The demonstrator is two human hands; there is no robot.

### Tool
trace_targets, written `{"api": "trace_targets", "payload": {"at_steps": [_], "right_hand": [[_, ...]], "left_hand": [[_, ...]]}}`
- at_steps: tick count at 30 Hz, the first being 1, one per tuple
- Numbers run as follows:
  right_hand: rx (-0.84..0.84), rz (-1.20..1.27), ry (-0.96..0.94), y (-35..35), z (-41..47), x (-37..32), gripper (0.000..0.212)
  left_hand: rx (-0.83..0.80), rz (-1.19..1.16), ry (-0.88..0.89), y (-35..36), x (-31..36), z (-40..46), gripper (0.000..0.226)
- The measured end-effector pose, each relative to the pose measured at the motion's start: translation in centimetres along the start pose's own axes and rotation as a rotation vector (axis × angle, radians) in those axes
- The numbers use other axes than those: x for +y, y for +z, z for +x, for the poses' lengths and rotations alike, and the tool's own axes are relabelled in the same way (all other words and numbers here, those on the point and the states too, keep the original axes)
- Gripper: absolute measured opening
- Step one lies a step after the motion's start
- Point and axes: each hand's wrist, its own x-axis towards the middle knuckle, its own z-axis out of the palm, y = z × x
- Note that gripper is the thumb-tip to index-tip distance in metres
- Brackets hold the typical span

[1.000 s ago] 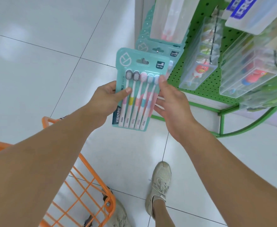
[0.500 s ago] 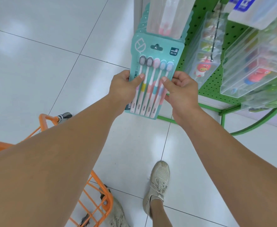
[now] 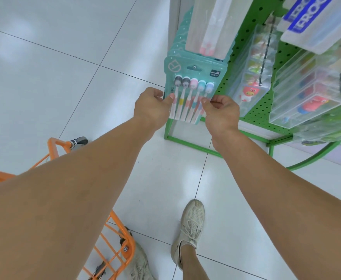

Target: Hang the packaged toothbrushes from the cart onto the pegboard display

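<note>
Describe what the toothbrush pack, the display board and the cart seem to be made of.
Toothbrush pack: teal printed card, likely under glossy clear plastic; it glints.
Display board: probably green-painted metal, evenly punched with holes.
Cart: orange-coated wire, seemingly metal; thin crossing bars.

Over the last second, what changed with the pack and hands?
The toothbrush pack went up and forward onto the stack on the green pegboard; a peg tip now shows in its hang hole. The left hand and right hand rose with it. Both hands still pinch its lower edges. The orange cart is unchanged.
</note>
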Motion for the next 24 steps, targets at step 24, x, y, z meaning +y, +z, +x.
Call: {"api": "trace_targets", "payload": {"at_steps": [24], "right_hand": [[-1.044, -0.672, -0.550, 9.0, -48.2, -12.4, 0.042]], "left_hand": [[0.626, 0.115, -0.390, -37.5, -11.3, -37.8, 0.047]]}}
